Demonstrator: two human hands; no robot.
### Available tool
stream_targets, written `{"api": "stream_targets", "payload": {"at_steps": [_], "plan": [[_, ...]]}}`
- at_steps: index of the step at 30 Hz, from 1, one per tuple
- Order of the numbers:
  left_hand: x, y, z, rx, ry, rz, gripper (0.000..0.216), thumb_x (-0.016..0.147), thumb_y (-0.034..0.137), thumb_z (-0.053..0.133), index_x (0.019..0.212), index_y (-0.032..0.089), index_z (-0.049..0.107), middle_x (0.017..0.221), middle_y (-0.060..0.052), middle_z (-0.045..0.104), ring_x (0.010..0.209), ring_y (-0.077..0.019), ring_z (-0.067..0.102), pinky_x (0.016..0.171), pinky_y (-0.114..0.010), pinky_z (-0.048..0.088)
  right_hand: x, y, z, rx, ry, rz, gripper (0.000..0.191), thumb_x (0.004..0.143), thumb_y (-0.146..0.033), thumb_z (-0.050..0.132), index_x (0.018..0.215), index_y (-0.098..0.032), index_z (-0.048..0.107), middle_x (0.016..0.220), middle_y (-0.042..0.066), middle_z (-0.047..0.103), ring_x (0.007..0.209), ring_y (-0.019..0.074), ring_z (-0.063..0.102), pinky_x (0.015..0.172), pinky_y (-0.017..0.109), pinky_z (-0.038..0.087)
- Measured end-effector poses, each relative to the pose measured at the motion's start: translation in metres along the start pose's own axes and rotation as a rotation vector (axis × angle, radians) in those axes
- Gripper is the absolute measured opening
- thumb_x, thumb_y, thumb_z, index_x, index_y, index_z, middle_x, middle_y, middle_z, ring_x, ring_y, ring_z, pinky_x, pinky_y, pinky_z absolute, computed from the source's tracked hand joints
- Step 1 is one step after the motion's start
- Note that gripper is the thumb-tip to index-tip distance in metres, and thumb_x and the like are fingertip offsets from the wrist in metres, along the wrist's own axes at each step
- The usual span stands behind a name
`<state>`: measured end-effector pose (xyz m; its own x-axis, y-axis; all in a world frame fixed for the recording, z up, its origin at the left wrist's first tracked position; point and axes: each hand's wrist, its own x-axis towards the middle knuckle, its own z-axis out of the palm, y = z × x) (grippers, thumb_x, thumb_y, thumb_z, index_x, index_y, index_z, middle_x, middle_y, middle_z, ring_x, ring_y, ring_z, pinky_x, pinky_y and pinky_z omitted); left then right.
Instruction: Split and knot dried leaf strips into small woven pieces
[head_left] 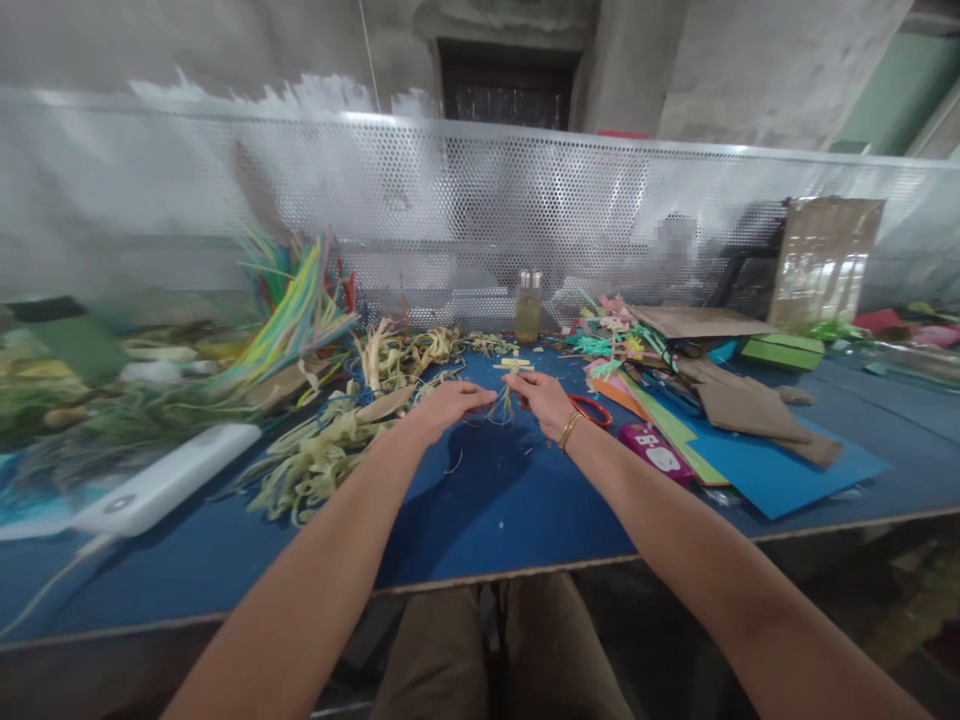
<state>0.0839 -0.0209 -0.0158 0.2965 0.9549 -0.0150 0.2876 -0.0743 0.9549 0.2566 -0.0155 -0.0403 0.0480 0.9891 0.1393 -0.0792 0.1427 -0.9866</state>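
Note:
Above the blue table, my right hand (545, 397), with a gold bracelet at its wrist, pinches a small bunch of thin pale-green strands (507, 402) that hang down from its fingertips. Just to the left, my left hand (454, 402) has thumb and finger pressed together at the edge of these strands; whatever is between them is too small to make out. Pale flat strips (514, 364) lie just beyond my fingers. Close to my right wrist are red-handled scissors (592, 410). A heap of curled, pale dried strips (322, 460) lies left of my left hand.
A glass bottle (529, 307) stands against the perforated metal screen (390, 200). At right are coloured paper sheets (787, 470), brown cardboard (750, 400) and a purple package (654, 455). A white power strip (165, 480) and colourful long strips (300, 290) are at left.

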Motion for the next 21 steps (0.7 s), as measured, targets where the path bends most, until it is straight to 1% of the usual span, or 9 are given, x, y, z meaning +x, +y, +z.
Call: {"api": "stream_targets", "payload": {"at_steps": [2,4,6,8,11,15,19,21], "plan": [[0.002,-0.004,0.003,-0.056,-0.074,0.002,0.028,0.063,0.046,0.071,0.070,0.018,0.070,0.070,-0.004,0.065,0.061,-0.0133,0.052,0.056,-0.024,0.037,-0.001,0.000,0.002,-0.003,-0.008,0.001,0.038,0.056,-0.046,0.073,0.074,-0.014,0.064,0.056,-0.004,0.050,0.053,0.0072,0.040,0.054,0.023,0.035],[0.004,-0.007,0.005,-0.157,-0.125,-0.010,0.028,0.066,0.045,0.069,0.070,0.017,0.068,0.069,-0.005,0.065,0.061,-0.0135,0.054,0.057,-0.024,0.038,-0.002,-0.001,0.003,-0.007,-0.016,0.000,0.037,0.056,-0.046,0.073,0.072,-0.014,0.063,0.056,-0.004,0.050,0.054,0.0072,0.041,0.055,0.023,0.036],[0.003,-0.008,0.008,-0.285,-0.144,-0.061,0.027,0.069,0.043,0.068,0.075,0.017,0.067,0.075,-0.007,0.067,0.069,-0.0158,0.059,0.063,-0.026,0.042,-0.003,-0.001,0.005,0.015,-0.039,-0.006,0.036,0.055,-0.046,0.074,0.069,-0.014,0.061,0.055,-0.005,0.049,0.053,0.0071,0.041,0.055,0.023,0.037],[0.001,-0.006,0.010,-0.406,-0.161,-0.129,0.025,0.071,0.040,0.067,0.082,0.017,0.066,0.083,-0.009,0.068,0.079,-0.0180,0.061,0.069,-0.028,0.043,-0.003,-0.001,0.006,0.068,-0.071,-0.016,0.037,0.053,-0.045,0.075,0.066,-0.014,0.060,0.057,-0.004,0.052,0.054,0.0077,0.043,0.057,0.024,0.039],[-0.003,-0.001,0.012,-0.515,-0.216,-0.214,0.022,0.075,0.035,0.063,0.088,0.017,0.064,0.089,-0.010,0.069,0.084,-0.0180,0.062,0.074,-0.030,0.044,-0.004,-0.002,0.006,0.120,-0.093,-0.019,0.038,0.051,-0.045,0.076,0.065,-0.014,0.059,0.063,-0.002,0.057,0.058,0.0098,0.048,0.058,0.026,0.040],[-0.005,0.003,0.014,-0.542,-0.263,-0.271,0.017,0.078,0.030,0.061,0.089,0.017,0.064,0.087,-0.009,0.068,0.078,-0.0150,0.062,0.072,-0.028,0.044,-0.006,-0.004,0.005,0.052,-0.074,-0.029,0.036,0.056,-0.045,0.073,0.068,-0.014,0.061,0.064,-0.001,0.059,0.061,0.0101,0.050,0.060,0.025,0.038],[-0.005,0.003,0.014,-0.496,-0.243,-0.269,0.014,0.077,0.027,0.063,0.086,0.017,0.066,0.075,-0.005,0.064,0.066,-0.0115,0.057,0.068,-0.026,0.044,-0.003,-0.004,0.002,0.005,-0.050,-0.048,0.034,0.060,-0.044,0.071,0.073,-0.014,0.064,0.064,-0.002,0.058,0.061,0.0087,0.047,0.059,0.023,0.034],[-0.005,0.002,0.012,-0.454,-0.263,-0.260,0.016,0.075,0.027,0.065,0.085,0.016,0.068,0.070,-0.004,0.061,0.063,-0.0110,0.055,0.068,-0.027,0.045,0.000,-0.003,0.000,0.013,-0.014,-0.064,0.034,0.060,-0.045,0.071,0.074,-0.014,0.066,0.064,-0.002,0.058,0.059,0.0081,0.044,0.057,0.022,0.032]]}}
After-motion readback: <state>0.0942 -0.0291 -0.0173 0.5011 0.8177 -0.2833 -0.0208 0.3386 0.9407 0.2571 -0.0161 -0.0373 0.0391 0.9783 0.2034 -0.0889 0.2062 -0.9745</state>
